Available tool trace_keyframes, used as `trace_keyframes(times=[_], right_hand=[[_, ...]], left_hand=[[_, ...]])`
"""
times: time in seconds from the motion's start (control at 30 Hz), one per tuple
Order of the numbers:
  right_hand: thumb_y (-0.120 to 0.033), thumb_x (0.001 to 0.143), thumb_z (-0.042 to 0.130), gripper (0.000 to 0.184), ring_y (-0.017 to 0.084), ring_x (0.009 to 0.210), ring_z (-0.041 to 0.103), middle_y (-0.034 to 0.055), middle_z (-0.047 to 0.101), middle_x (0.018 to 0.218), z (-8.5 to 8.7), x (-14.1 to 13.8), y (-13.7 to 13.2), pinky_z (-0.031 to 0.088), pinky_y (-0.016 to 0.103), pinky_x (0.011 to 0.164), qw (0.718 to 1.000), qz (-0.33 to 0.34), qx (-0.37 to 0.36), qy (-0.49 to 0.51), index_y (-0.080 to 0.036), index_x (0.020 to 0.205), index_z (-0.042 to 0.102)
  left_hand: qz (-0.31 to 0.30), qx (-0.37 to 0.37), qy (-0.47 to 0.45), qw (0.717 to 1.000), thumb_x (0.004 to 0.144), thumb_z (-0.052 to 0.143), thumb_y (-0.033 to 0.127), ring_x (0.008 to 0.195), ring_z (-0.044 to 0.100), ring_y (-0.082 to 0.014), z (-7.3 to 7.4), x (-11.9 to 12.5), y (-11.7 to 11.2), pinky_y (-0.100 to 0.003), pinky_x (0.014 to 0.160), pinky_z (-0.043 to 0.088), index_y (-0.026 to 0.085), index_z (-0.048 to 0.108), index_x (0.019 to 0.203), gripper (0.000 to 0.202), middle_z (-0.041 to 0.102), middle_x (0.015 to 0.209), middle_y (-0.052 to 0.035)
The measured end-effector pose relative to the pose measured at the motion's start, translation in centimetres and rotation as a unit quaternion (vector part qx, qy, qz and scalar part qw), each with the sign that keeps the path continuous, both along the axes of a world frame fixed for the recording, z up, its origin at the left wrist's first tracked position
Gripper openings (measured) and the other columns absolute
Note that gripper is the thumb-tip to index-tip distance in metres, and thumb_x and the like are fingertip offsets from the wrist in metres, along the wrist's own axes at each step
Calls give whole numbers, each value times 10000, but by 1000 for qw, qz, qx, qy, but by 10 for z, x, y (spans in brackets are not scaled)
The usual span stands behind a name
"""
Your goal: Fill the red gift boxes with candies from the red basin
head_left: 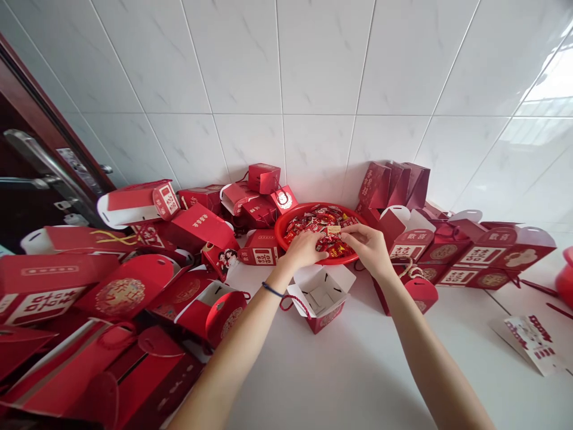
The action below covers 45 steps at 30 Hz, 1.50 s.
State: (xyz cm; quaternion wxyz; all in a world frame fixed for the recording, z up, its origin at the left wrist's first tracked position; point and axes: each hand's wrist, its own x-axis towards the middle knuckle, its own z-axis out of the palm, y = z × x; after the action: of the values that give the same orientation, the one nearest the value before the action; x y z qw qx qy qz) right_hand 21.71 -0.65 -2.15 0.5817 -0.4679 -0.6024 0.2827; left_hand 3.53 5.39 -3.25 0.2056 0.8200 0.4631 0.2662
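Both my hands reach into a round red bowl (286,237) heaped with small wrapped sweets (319,220) against the tiled wall. My left hand (304,248) is curled with its fingers down in the sweets; what it grips is hidden. My right hand (367,245) pinches a small pale wrapped sweet (333,229) between thumb and fingers. Just in front of the bowl stands an open red gift box (319,298) with a white inside and a cord handle, between my forearms.
Many red gift boxes lie piled at the left (125,286) and stand folded at the right (474,251) and behind the bowl (264,178). A flat printed card (532,343) lies at the right. A dark door with a metal handle (40,161) is at the far left.
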Motion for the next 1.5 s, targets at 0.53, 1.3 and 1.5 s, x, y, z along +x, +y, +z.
trace_keyframes(times=[0.53,1.3,1.5], right_hand=[[-518,713,702,313,239,764,696,66,739,812,-33,1,56,584,393,740,995,-36,-39,84,-212,780,684],[-601,717,762,494,205,696,696,40,749,843,-35,-20,61,597,360,679,992,89,-68,65,-227,1032,695],[-615,720,709,400,201,582,662,47,753,825,-36,-12,63,577,368,600,989,64,-90,102,-236,844,681]], left_hand=[[28,-52,-177,982,695,677,117,956,711,-271,-18,5,49,-385,941,523,200,778,816,178,793,932,-68],[-67,-99,-375,919,811,710,458,1182,656,-294,-19,2,42,-430,1058,479,180,772,1034,362,762,1171,-103],[-61,-129,-385,912,872,638,505,1256,629,-292,-19,3,43,-427,1118,445,171,782,1053,406,755,1213,-105]])
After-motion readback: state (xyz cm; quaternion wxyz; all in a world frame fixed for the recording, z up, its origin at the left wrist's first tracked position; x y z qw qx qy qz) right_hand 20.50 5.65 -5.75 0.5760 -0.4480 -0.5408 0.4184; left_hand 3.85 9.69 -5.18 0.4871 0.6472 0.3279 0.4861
